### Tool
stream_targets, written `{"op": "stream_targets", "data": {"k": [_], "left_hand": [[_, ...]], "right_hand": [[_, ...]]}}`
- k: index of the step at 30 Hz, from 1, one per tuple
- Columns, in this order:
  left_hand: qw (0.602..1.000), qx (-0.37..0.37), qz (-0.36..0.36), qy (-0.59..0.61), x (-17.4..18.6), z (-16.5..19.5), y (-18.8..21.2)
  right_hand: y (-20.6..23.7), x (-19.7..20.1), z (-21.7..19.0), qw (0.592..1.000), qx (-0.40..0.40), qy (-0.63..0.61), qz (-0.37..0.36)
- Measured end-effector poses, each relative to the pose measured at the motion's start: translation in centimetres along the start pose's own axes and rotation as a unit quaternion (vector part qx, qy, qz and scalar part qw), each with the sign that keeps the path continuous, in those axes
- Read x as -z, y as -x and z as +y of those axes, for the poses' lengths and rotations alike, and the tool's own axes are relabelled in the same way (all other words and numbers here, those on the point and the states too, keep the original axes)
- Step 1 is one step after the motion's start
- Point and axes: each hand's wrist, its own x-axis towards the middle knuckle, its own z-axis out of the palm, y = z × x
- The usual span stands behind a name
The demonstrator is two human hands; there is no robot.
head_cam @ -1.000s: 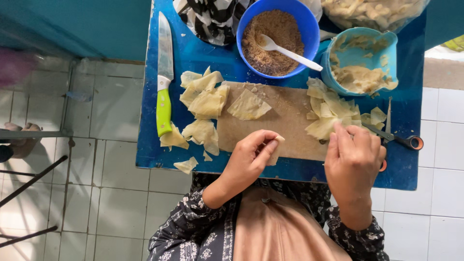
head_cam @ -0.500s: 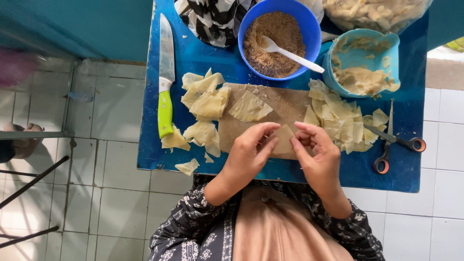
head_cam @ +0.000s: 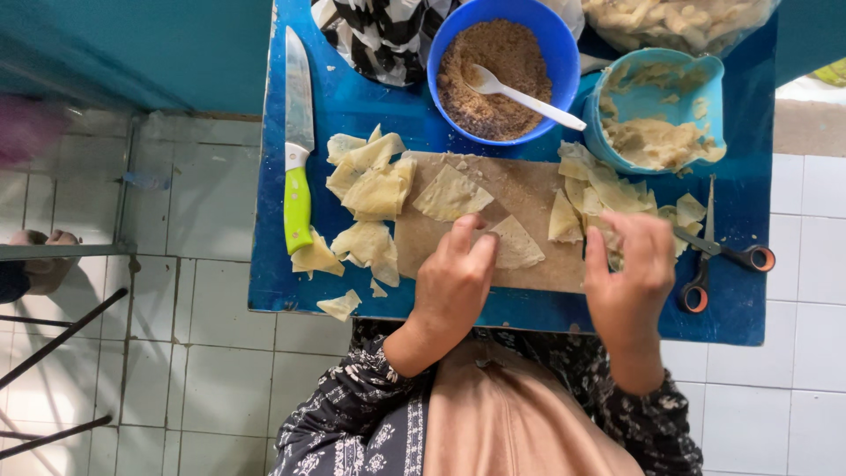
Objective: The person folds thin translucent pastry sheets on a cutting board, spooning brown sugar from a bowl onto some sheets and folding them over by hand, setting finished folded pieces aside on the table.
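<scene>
The knife (head_cam: 298,167) with the green handle lies at the far left of the blue worktop (head_cam: 370,106), blade pointing away from the person, clear of both hands. Just right of it, a loose heap of pale dough pieces (head_cam: 366,185) overlaps the left edge of the brown board (head_cam: 529,189), within easy reach.

The left hand (head_cam: 454,282) rests on the near edge of the board, fingers curled, fingertips pressing the triangular dough piece (head_cam: 515,242) flat against the board; it pins the piece rather than lifting it. A second flat piece (head_cam: 451,194) lies on the board just beyond.

The right hand (head_cam: 627,273) is at the right end of the board, fingers bent over a second pile of pieces (head_cam: 599,189); whether it grips one cannot be determined.

Behind the board stand a blue bowl of brown crumbs (head_cam: 502,70) with a white spoon (head_cam: 520,92) and a light blue tub of paste (head_cam: 656,115). The scissors (head_cam: 718,256) lie just beside the right hand, partly restricting its outward side.
</scene>
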Motion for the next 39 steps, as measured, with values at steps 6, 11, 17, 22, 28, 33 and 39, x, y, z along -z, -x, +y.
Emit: {"op": "stream_targets", "data": {"k": [6,11,17,22,28,33,39], "left_hand": [[0.994,0.025,0.023,0.109,1.6,1.1,-0.2],[0.974,-0.007,0.029,0.226,2.5,1.8,-1.2],[0.956,-0.070,0.017,0.284,0.0,4.1,-4.7],[0.950,-0.099,0.011,0.295,-2.3,6.1,-6.8],[0.953,-0.059,-0.028,0.297,-4.6,6.3,-9.1],[0.928,-0.057,-0.062,0.363,-5.6,6.0,-9.9],[0.844,0.067,-0.139,0.514,-7.1,6.5,-11.1]], "right_hand": [[-1.5,-0.3,3.2,1.000,-0.005,0.009,0.001],[-0.9,0.2,5.1,0.947,-0.152,-0.275,0.069],[-1.8,1.2,5.8,0.909,-0.196,-0.356,0.097],[-3.3,2.2,5.6,0.913,-0.222,-0.335,0.071],[-3.8,3.2,5.0,0.954,-0.132,-0.269,-0.003],[-4.2,3.4,5.9,0.911,-0.193,-0.360,0.053],[-3.8,3.1,7.2,0.878,-0.192,-0.432,0.067]]}}
